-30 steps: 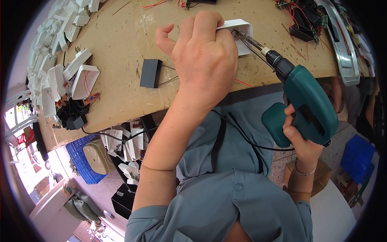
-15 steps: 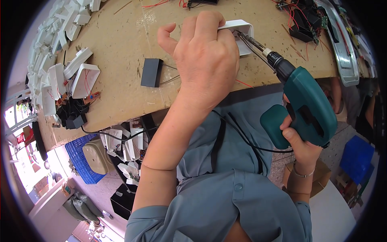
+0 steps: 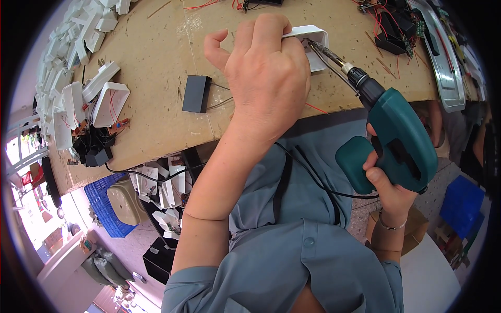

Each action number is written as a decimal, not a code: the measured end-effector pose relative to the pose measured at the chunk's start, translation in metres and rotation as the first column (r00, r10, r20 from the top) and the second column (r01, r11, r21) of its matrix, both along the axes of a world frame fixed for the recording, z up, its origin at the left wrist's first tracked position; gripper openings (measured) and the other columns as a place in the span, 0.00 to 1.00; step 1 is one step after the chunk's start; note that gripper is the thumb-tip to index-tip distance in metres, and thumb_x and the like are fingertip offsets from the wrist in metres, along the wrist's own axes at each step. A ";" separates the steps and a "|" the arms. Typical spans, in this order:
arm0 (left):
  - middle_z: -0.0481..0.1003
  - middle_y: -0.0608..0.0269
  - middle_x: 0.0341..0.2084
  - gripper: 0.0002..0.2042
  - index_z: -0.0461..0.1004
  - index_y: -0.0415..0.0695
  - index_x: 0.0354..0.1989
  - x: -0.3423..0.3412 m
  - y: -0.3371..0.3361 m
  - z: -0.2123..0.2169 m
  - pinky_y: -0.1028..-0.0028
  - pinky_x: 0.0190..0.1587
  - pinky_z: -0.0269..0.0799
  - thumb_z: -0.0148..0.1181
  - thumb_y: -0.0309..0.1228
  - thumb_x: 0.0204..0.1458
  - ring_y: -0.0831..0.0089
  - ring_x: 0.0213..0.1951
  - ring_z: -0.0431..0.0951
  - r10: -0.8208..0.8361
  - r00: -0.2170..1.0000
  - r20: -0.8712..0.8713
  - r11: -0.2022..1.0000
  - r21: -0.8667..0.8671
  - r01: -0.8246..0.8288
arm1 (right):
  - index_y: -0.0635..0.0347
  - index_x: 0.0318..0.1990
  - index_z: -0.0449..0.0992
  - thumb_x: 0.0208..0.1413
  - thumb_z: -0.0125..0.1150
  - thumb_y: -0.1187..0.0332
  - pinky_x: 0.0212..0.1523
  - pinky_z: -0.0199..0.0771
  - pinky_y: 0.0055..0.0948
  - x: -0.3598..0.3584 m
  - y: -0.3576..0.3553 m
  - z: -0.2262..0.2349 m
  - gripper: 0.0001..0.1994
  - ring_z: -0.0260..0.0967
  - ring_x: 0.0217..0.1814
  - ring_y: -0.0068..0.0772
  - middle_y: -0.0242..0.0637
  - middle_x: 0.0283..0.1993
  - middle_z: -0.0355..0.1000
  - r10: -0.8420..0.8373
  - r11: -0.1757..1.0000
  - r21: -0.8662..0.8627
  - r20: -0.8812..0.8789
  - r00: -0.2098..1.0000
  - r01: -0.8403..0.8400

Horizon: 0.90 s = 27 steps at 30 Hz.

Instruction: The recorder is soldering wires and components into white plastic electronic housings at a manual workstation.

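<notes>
The left hand [image 3: 269,78] grasps with its fingers the white, open plastic case [image 3: 317,63] at one o'clock; the right hand [image 3: 389,182] clenches the dark-green, pistol-shaped tool [image 3: 412,128] at three. Its tip [image 3: 311,44] has barely shifted, suggesting steady work inside the case.

The left hand [image 3: 269,78] covers much of the white casing [image 3: 317,65], and its thumb is out of sight. Wires from the black box [image 3: 194,94] vanish beneath that hand. What the tip of the green tool [image 3: 407,138] meets inside the casing is too small to tell. The tool's handle hides part of the right hand [image 3: 389,188]. The upper edge crops a black part [image 3: 265,2].
</notes>
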<state>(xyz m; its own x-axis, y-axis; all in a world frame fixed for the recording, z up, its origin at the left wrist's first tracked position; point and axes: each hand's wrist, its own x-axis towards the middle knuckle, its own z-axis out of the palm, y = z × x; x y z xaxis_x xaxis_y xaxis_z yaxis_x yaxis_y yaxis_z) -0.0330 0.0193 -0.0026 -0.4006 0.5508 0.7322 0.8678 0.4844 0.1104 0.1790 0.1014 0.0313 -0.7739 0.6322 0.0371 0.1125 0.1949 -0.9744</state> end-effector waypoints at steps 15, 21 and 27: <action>0.68 0.71 0.28 0.02 0.74 0.45 0.17 0.000 0.000 0.000 0.65 0.43 0.48 0.60 0.28 0.34 0.72 0.32 0.68 0.004 1.000 0.000 1.000 0.007 -0.004 | 0.70 0.56 0.54 0.41 0.62 0.74 0.30 0.68 0.19 0.011 0.000 -0.013 0.33 0.66 0.29 0.25 0.57 0.49 0.63 0.083 0.997 -0.006 0.008 0.997 -0.083; 0.68 0.71 0.28 0.02 0.74 0.45 0.16 0.000 0.001 -0.001 0.65 0.43 0.49 0.60 0.28 0.34 0.73 0.32 0.68 0.010 1.000 -0.003 1.000 0.012 -0.010 | 0.72 0.55 0.54 0.42 0.63 0.72 0.30 0.68 0.20 0.017 -0.007 -0.011 0.33 0.66 0.28 0.25 0.57 0.50 0.63 0.036 0.995 -0.093 -0.010 0.999 -0.037; 0.69 0.71 0.29 0.02 0.75 0.46 0.18 0.001 -0.002 0.000 0.65 0.44 0.49 0.59 0.29 0.36 0.73 0.33 0.68 0.009 1.000 -0.003 1.000 -0.013 -0.010 | 0.73 0.54 0.54 0.42 0.64 0.68 0.28 0.67 0.20 0.020 -0.008 -0.009 0.33 0.66 0.27 0.25 0.57 0.47 0.65 -0.027 0.998 -0.066 -0.126 0.992 0.019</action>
